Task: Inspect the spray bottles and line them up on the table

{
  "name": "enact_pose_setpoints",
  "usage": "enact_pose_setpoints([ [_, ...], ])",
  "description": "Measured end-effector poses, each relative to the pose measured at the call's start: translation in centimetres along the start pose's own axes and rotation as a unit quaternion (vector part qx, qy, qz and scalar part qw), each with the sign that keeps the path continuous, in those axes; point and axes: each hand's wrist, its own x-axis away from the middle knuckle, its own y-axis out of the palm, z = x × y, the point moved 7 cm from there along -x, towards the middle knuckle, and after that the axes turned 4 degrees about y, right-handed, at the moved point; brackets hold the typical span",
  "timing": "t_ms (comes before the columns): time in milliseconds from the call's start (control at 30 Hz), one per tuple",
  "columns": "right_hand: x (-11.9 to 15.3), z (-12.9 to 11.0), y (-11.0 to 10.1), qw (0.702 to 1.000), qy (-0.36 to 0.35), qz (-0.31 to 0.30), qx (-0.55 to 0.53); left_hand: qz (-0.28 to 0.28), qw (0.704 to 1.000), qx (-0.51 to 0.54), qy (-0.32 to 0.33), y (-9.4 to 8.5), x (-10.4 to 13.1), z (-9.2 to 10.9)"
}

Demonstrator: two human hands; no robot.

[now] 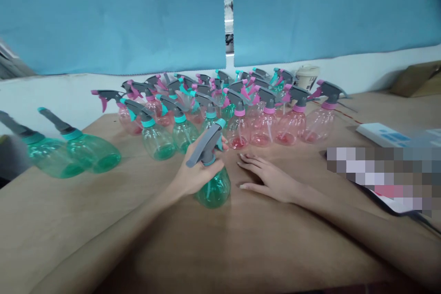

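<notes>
A green spray bottle (215,188) with a grey and teal trigger head stands near the middle of the table, and my left hand (196,172) is wrapped round its neck below the head. To its right my right hand (270,177) lies on the tabletop with fingers stretched out, holding nothing. Just beyond the hands is a front row of spray bottles: a green bottle (156,140) and others with teal collars on the left, a pink bottle (238,133) and others with pink collars on the right. Several more stand behind them, partly hidden.
Two green bottles, one of them the nearer bottle (93,151), stand at the left edge of the wooden table (206,248). A white cup (306,77) is at the back. To the right lie a white and blue box (384,135), a blurred-out flat object and a brown carton (418,80).
</notes>
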Motion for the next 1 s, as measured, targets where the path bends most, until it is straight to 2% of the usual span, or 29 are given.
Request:
enact_pose_setpoints([
  [133, -0.1, 0.0, 0.0, 1.000, -0.004, -0.001, 0.016, 0.005, 1.000, 0.006, -0.015, 0.1, 0.2, -0.9],
  [267, -0.3, -1.0, -1.2, 1.000, -0.002, 0.004, -0.013, 0.003, 1.000, 0.011, 0.004, 0.2, 0.9, -1.0],
  [367, -0.9, -3.1, -2.4, 0.998, -0.007, 0.001, -0.055, 0.017, 1.000, 0.011, 0.007, -0.5, 1.6, -1.1],
  [467, -2.1, -6.3, -3.2, 0.996, -0.029, 0.012, -0.088, 0.033, 0.999, -0.009, -0.004, -1.9, 2.7, -1.6],
  [600, -4.6, -11.1, -2.7, 0.992, -0.059, 0.023, -0.113, 0.070, 0.997, -0.030, -0.012, -5.1, 4.7, -2.5],
  [767, -8.2, -16.6, -0.1, 0.992, -0.064, 0.020, -0.105, 0.119, 0.987, -0.102, -0.042, -10.5, 7.6, -4.0],
  [1000, -13.2, -21.7, 2.8, 0.991, -0.075, 0.025, -0.113, 0.202, 0.966, -0.156, -0.032, -17.5, 9.8, -6.3],
])
